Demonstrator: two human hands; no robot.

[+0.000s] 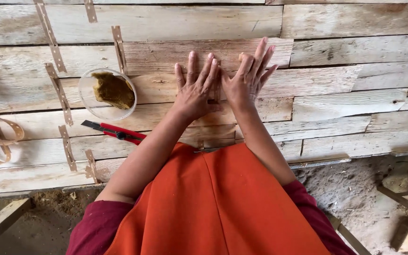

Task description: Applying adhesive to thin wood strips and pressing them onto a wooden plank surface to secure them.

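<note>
Evidently both hands, left hand (pixel 195 89) and right hand (pixel 247 80), lie flat with fingers spread, gripping nothing, pressing a thin strip (pixel 216 89) onto the plank table (pixel 345 99) (glue bowl (pixel 108 93) nearby), so firm, even pressure seems next.

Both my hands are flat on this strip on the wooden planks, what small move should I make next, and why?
Probably slide both palms outward along the thin tan perforated strip to smooth it down. The left hand and right hand lie flat, fingers spread, side by side on it over the weathered whitewashed wooden planks, so most of the strip is hidden under them.
</note>
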